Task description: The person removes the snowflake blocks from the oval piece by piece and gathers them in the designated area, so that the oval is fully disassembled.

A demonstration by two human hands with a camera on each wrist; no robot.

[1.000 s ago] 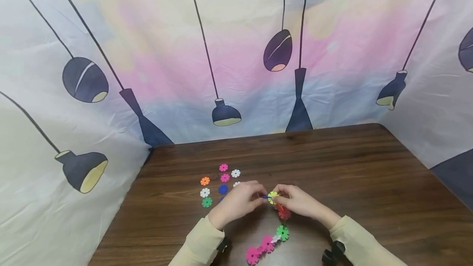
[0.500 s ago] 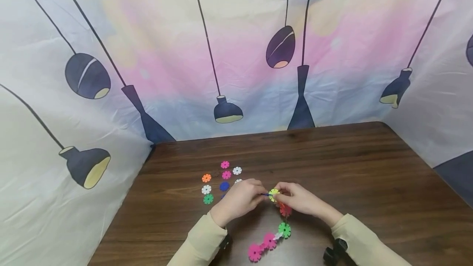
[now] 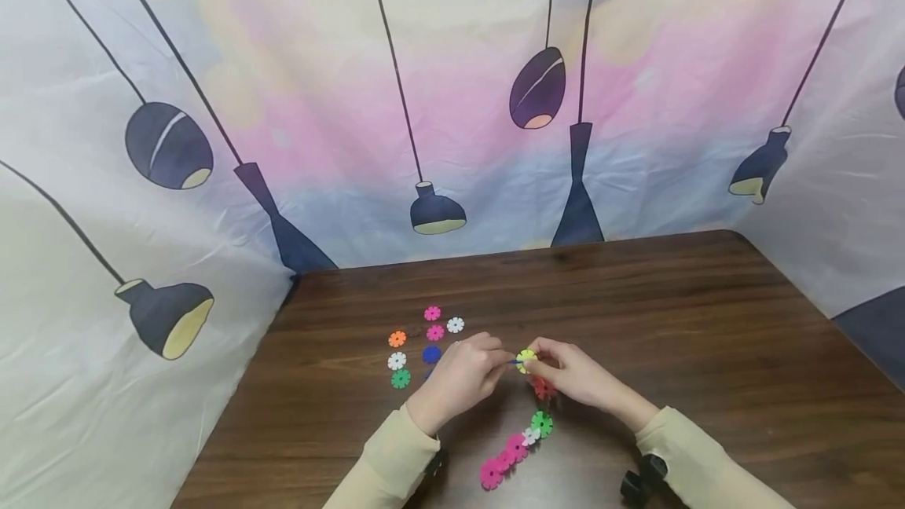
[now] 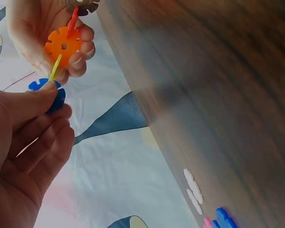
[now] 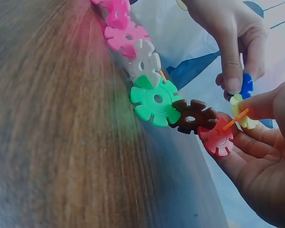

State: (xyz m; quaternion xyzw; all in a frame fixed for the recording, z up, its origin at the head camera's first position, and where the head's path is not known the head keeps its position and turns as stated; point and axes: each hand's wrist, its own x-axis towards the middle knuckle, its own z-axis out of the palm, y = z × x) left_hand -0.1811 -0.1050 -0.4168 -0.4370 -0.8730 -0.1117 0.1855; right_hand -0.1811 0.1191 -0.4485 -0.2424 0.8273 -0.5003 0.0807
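Observation:
My left hand [image 3: 459, 375] pinches a blue notched disc [image 4: 58, 102] between thumb and fingers, edge-on in the head view. Across from it, my right hand [image 3: 583, 377] pinches the yellow disc [image 3: 526, 360] at one end of a linked chain. Blue and yellow meet at their edges in the left wrist view; how deep the slots sit is hidden by fingertips. Beyond yellow the chain runs through an orange disc [image 4: 64, 46], red disc [image 5: 216, 137], brown disc [image 5: 192, 117], green disc [image 5: 154, 107], white disc [image 5: 142, 61] and several pink discs [image 3: 491, 474].
Loose notched discs lie left of the hands on the dark wooden table [image 3: 672, 320]: an orange one [image 3: 397, 338], a green one [image 3: 401, 379], a blue one [image 3: 431, 354], plus pink, white and brown ones. A lamp-patterned cloth [image 3: 318, 140] hangs behind the table.
Both hands have shifted slightly upward in the head view, with the blue and yellow discs still pinched. The trailing chain has been drawn along with them, its green disc moving up too.

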